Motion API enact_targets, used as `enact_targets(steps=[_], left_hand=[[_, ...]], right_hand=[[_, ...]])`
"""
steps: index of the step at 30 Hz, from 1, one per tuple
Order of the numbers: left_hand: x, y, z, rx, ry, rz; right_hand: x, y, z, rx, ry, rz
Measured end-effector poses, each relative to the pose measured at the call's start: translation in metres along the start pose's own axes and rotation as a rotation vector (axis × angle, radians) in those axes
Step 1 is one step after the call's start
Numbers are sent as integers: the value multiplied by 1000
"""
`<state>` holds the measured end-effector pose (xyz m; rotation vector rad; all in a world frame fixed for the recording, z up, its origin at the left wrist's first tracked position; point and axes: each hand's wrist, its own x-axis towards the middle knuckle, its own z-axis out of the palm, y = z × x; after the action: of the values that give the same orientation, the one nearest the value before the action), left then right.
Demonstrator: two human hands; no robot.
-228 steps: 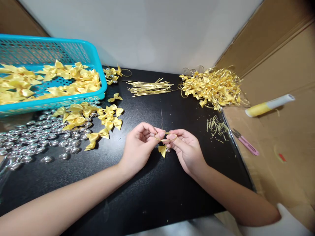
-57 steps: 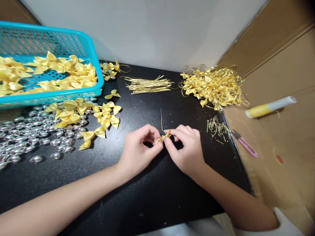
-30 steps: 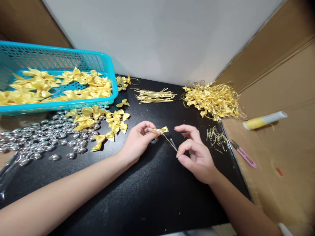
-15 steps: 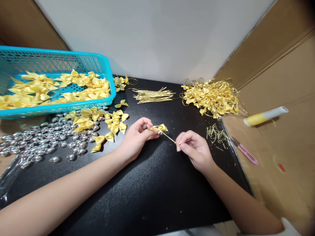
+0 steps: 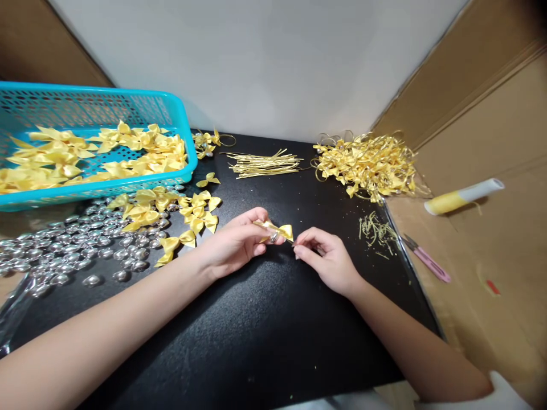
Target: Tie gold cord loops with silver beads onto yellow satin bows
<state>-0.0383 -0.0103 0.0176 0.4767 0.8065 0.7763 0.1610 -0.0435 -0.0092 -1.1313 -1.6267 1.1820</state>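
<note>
- Head view: left hand has its fingers clamped on a yellow bow, held above the black surface, a silver bead against it.
- Right hand, just beside the bow, has its fingers pinched on a thin wire.
- Left of the hands: loose bows, silver beads and a blue basket holding more bows.
- Beyond: gold strips.
- Right: heaped bows with loops, clippings, pink cutter.
</note>
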Motion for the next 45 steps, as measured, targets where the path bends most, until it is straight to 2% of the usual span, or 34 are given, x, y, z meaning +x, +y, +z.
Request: enact_targets(steps=[4, 7, 12, 14, 18, 22, 26, 29, 32, 35, 39, 42, 45], left_hand=[[-4, -2, 6, -27, -39, -50], [-6, -4, 10, -21, -30, -53], [-11, -8, 16, 30, 6, -4], [-12, -12, 18, 54, 33, 12], [-11, -17, 19, 74, 55, 32], [-11, -10, 16, 7, 18, -33], [-13, -5, 11, -87, -64, -30], [-11, -9, 10, -82, -101, -25], [-9, -18, 11, 34, -154, -43], [-10, -24, 12, 211, -192, -47], [-11, -26, 13, 363, -150, -44], [-10, -24, 12, 307, -139, -45], [-7, -21, 9, 137, -79, -33]], right_hand=[[1, 0, 3, -321, -16, -248], [1, 0, 3, -447, 20, -402], [-5, -3, 4, -385, 63, -687], [-8, -6, 8, -353, 108, -746], [-11, -9, 16, -266, 87, -680], [-8, -5, 10, -157, 23, -568], [1, 2, 3, -51, -74, -295], [10, 4, 7, 159, -28, -70], [16, 4, 13, 191, 71, 28], [17, 4, 13, 200, 204, 38], [10, 4, 3, 284, 307, -56], [1, 1, -6, 201, 326, -155], [-7, -4, -9, -9, 316, -273]])
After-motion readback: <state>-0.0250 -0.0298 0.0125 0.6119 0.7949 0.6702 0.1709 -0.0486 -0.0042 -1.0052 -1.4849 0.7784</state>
